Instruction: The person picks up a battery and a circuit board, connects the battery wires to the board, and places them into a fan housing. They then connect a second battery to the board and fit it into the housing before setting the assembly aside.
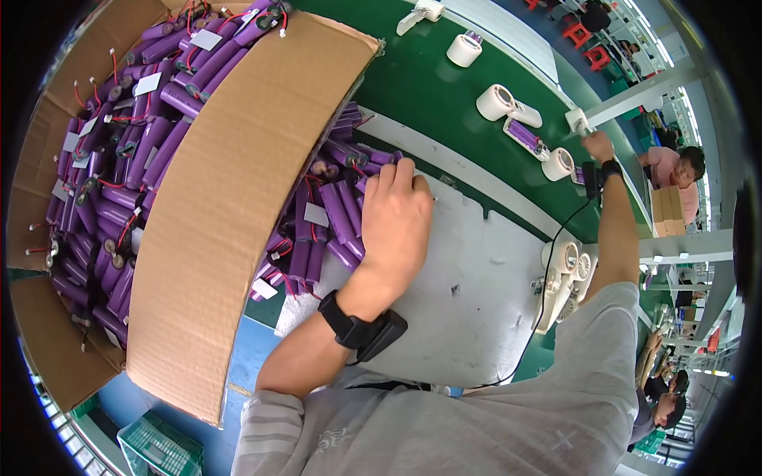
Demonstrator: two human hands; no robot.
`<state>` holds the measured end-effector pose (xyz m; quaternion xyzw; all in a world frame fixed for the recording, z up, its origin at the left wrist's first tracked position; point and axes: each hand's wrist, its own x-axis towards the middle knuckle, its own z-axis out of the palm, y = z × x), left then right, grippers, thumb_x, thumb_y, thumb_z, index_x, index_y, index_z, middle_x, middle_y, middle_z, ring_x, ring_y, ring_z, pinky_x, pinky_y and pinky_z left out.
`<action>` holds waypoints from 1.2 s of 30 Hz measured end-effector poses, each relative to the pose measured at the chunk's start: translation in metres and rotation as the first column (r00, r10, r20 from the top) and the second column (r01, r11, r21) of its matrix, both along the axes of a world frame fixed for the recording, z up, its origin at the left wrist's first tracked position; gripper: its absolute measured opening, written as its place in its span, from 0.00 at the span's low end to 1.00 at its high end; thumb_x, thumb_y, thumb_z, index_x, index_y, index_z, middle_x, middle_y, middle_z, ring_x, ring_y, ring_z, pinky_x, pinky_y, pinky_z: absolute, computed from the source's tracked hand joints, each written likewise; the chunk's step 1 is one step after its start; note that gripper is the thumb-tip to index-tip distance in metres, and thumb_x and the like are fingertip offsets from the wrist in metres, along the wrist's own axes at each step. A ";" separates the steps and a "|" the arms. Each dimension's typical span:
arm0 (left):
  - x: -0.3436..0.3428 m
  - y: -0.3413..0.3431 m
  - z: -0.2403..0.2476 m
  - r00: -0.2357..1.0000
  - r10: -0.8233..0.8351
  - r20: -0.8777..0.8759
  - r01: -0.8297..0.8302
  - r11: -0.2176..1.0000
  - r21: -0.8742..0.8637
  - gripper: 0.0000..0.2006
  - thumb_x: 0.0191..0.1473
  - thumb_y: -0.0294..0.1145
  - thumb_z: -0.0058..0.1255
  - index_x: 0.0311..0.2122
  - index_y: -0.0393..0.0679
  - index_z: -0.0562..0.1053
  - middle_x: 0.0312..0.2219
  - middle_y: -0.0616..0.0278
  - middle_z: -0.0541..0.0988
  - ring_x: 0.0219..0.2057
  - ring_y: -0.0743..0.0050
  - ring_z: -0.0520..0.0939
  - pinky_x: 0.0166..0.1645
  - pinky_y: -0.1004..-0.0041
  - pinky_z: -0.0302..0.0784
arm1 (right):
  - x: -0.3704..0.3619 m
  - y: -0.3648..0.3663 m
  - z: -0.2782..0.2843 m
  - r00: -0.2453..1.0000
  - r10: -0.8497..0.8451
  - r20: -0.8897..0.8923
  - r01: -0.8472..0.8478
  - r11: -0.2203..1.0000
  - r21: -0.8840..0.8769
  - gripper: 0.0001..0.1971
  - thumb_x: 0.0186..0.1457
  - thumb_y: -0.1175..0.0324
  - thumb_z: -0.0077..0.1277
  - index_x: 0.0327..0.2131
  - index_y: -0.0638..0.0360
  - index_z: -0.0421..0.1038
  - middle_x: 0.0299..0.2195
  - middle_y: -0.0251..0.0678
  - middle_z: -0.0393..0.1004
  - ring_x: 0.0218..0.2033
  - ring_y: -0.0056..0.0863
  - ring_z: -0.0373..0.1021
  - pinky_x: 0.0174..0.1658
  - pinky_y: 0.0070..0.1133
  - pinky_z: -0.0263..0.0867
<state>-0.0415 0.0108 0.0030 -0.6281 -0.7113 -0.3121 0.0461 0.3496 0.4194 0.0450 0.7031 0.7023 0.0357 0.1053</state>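
Note:
My left hand reaches over a pile of purple cylindrical battery packs beside the cardboard box. Its fingers curl round a pack at the pile's right edge, and the fingertips are partly hidden. Far to the right, my right arm stretches across the green conveyor belt. There my right hand is closed at a white plastic housing, which it appears to grip. Close to that hand lie a white round-headed housing and an open handle shell with a purple pack inside.
An open cardboard box full of wired purple packs stands at left. More white housings sit along the belt. White fan-like parts lie right of the grey work surface. A green basket is lower left; people work at far right.

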 end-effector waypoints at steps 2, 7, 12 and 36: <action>0.003 0.004 -0.002 0.999 -0.041 0.027 0.040 0.998 0.050 0.05 0.38 0.24 0.52 0.25 0.39 0.77 0.30 0.58 0.73 0.37 0.62 0.74 0.41 0.68 0.68 | 0.013 -0.022 0.042 0.986 0.162 -0.042 -0.148 0.960 0.238 0.23 0.45 0.54 0.55 0.39 0.63 0.76 0.38 0.56 0.76 0.42 0.50 0.73 0.46 0.37 0.68; -0.010 -0.001 -0.010 0.997 -0.030 0.066 0.023 0.993 0.113 0.03 0.38 0.24 0.52 0.20 0.39 0.77 0.29 0.56 0.74 0.36 0.61 0.74 0.41 0.68 0.69 | -0.067 -0.178 0.116 0.920 0.355 -0.162 -0.255 0.861 0.441 0.19 0.50 0.55 0.55 0.36 0.65 0.74 0.30 0.55 0.75 0.35 0.51 0.73 0.37 0.35 0.67; -0.012 0.004 -0.011 0.991 -0.061 0.117 0.042 0.986 0.164 0.04 0.38 0.24 0.53 0.22 0.41 0.79 0.29 0.58 0.76 0.36 0.59 0.75 0.41 0.66 0.70 | -0.143 -0.385 0.092 0.813 0.528 -0.246 -0.406 0.816 0.413 0.08 0.50 0.68 0.57 0.28 0.61 0.69 0.20 0.46 0.70 0.20 0.43 0.68 0.27 0.31 0.64; 0.035 -0.025 0.020 0.129 -0.592 0.796 0.645 0.659 0.386 0.10 0.43 0.25 0.64 0.34 0.38 0.77 0.30 0.59 0.81 0.28 0.74 0.81 0.33 0.76 0.76 | -0.149 -0.454 -0.007 0.321 0.042 -0.946 -0.219 0.975 -0.031 0.11 0.51 0.73 0.60 0.37 0.63 0.70 0.26 0.28 0.70 0.26 0.12 0.66 0.29 0.14 0.62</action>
